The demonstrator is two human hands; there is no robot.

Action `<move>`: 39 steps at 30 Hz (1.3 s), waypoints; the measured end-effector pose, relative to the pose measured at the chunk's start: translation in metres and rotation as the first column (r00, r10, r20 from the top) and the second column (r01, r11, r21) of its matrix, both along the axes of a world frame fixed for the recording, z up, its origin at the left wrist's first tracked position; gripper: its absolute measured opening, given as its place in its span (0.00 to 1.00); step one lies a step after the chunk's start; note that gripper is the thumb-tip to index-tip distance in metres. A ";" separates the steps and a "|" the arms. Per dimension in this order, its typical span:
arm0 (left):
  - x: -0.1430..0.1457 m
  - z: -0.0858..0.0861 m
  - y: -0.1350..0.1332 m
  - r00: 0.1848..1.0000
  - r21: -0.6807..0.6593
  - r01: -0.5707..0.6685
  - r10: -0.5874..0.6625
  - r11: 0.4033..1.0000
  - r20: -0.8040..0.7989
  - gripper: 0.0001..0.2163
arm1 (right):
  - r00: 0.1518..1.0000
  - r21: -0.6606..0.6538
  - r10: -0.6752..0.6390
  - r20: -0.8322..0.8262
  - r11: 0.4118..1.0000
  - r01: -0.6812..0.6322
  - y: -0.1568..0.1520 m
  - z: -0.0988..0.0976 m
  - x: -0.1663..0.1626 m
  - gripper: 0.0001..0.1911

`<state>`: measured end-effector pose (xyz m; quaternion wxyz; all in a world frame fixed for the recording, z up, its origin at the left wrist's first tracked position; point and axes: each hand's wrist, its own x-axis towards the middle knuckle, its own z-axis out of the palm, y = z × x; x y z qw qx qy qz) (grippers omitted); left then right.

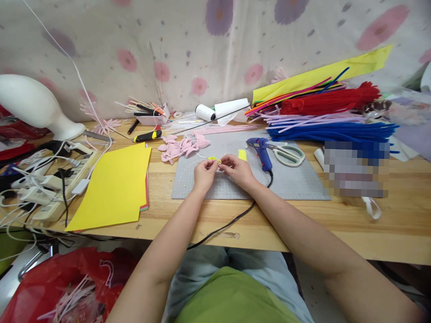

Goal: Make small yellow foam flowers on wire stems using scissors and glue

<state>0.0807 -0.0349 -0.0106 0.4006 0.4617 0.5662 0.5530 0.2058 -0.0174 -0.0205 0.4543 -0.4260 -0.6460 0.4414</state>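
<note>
Above my green lap [232, 298], left hand [204, 173] and right hand [238, 169] meet over the grey mat [299, 183], fingertips closed on a small yellow piece [214, 159]. I seem to be mid-shaping it. With the glue gun [260, 149] just right on the mat, steady pinching matters next.

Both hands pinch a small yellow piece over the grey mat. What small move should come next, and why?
Probably the right hand should reach for the blue glue gun lying just beside it: the left hand also pinches the small yellow piece above the grey cutting mat and could hold it alone.
</note>
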 end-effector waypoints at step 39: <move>-0.001 -0.010 0.002 0.998 0.038 0.001 0.001 0.999 -0.066 0.05 | 0.996 -0.038 0.009 -0.085 0.999 -0.012 -0.001 -0.002 -0.003 0.07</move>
